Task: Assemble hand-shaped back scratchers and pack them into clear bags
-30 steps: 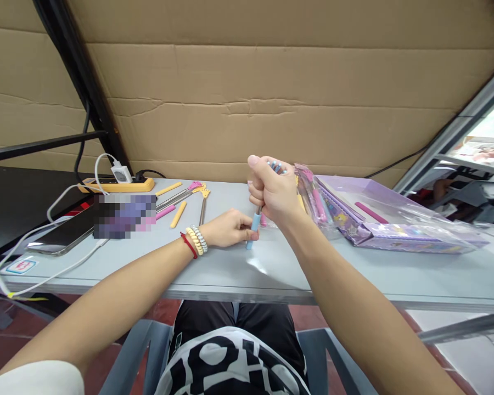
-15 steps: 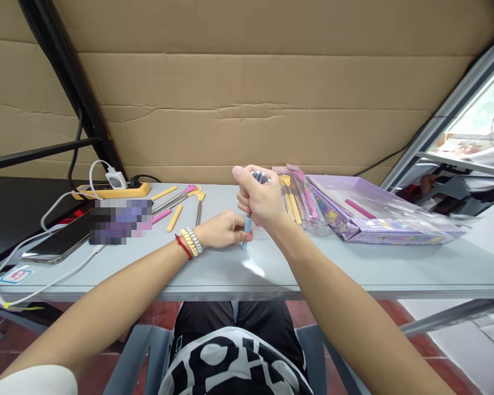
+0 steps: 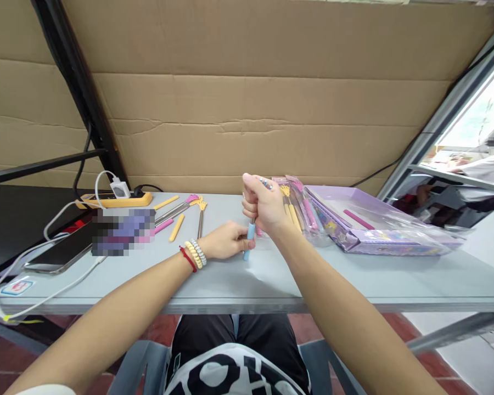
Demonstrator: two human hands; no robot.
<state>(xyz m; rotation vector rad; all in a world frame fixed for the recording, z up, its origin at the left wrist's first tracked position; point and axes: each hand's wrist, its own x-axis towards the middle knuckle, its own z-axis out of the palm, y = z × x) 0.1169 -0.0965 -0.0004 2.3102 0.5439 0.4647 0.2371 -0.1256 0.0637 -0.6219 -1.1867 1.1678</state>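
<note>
Between my hands stands a back scratcher with a light blue handle [image 3: 251, 231], close to upright over the table. My left hand [image 3: 225, 241] pinches this handle low down between thumb and fingers. Above it, my right hand [image 3: 267, 206] is closed in a fist around the scratcher's upper part; small blue tips poke out at the top of the fist. Left of my hands lie a yellow-headed scratcher [image 3: 201, 207], a pink-headed one [image 3: 192, 198], a loose yellow tube [image 3: 177, 227] and a pink tube [image 3: 163, 225].
Several wrapped pink and yellow scratchers [image 3: 309, 214] lie behind my right hand. A purple box [image 3: 395, 248] with clear plastic and a pink stick [image 3: 359, 219] is at right. At left are a phone [image 3: 61, 253], white cables and a yellow power strip [image 3: 140, 199]. Cardboard [image 3: 247, 99] closes the back.
My right fist has turned slightly, so less of the blue tips shows. Both hands keep their hold on the back scratcher. The whole view has shifted a little.
</note>
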